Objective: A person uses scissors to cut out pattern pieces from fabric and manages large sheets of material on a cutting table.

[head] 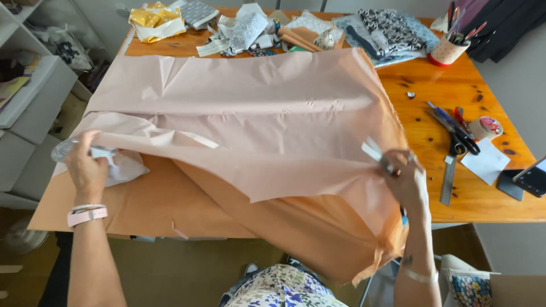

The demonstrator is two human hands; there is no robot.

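A large sheet of pale pink-brown paper (256,113) lies spread over a wooden table (455,187), its near edge lifted and folded back. My left hand (86,165) grips the sheet's left near corner, crumpled with some clear plastic. My right hand (405,179) pinches the right near edge, where a small white strip sticks up. A darker brown sheet (153,204) lies underneath and hangs over the table's front edge.
Fabric scraps and folded cloth (318,28) are piled at the far edge. Scissors (458,133), a metal ruler (448,179), a tape roll (485,127), a cup of pens (446,51) and a phone (532,179) sit at right. White shelving (28,96) stands at left.
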